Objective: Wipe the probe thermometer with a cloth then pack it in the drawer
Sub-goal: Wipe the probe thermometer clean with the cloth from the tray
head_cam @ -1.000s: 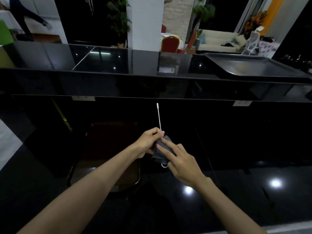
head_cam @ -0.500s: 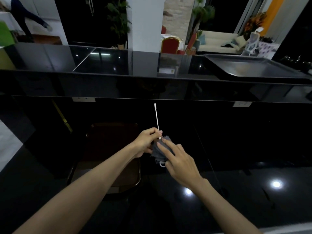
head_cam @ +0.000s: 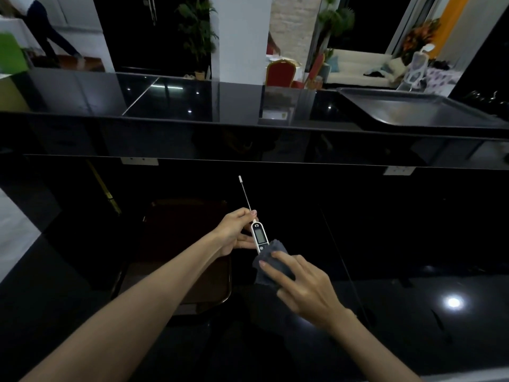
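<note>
Glossy black counter — red chair, white sofa beyond.

left hand holding thermometer, right hand holding cloth

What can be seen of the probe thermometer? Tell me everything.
The probe thermometer has a white, plastic-looking body with a small grey display and a button above it. A thin metal probe with a white tip points up and away. The left hand grips it at the body's top; the dark grey cloth, held by the right hand, covers its bottom end.

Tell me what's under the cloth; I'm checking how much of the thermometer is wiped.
The cloth, held by the right hand, covers the bottom end of the thermometer. Its display and probe show; the covered end is hidden.
</note>
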A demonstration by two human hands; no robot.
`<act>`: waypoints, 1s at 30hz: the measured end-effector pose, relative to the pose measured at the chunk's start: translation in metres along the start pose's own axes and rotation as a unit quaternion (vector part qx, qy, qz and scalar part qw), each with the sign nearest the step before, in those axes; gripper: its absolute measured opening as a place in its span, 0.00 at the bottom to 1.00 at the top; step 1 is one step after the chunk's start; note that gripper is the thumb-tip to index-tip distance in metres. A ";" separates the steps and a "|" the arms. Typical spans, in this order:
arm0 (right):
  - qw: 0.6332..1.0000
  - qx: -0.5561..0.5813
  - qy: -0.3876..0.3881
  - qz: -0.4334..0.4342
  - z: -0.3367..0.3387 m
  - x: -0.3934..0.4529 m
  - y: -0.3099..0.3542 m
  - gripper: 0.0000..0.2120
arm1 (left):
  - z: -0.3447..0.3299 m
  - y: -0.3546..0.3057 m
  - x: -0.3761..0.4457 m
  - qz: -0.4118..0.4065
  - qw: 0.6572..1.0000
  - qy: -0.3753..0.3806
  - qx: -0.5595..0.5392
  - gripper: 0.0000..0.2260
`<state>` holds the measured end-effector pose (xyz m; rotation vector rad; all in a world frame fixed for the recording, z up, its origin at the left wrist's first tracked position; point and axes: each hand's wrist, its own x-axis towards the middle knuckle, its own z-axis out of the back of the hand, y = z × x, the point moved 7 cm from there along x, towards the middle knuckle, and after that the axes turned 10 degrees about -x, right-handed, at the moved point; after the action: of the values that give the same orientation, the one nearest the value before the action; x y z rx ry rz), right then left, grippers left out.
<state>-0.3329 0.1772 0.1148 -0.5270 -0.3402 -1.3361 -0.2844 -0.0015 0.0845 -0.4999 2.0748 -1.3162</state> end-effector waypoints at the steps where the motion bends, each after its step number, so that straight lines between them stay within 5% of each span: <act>1: 1.000 -0.001 -0.003 0.000 0.001 -0.001 -0.001 0.23 | 0.000 0.002 0.000 0.005 1.000 -0.001 -0.006 0.10; 23: 1.000 -0.010 -0.011 0.026 0.002 -0.006 -0.004 0.20 | -0.008 0.004 -0.005 0.017 0.999 0.002 0.029 0.11; 30: 0.989 0.054 -0.102 -0.090 0.024 0.004 -0.015 0.22 | -0.009 0.001 -0.007 0.007 0.998 -0.002 0.068 0.11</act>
<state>-0.3448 0.1853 0.1398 -0.5531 -0.6386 -1.4315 -0.2849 0.0093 0.0885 -0.4264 1.9658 -1.4362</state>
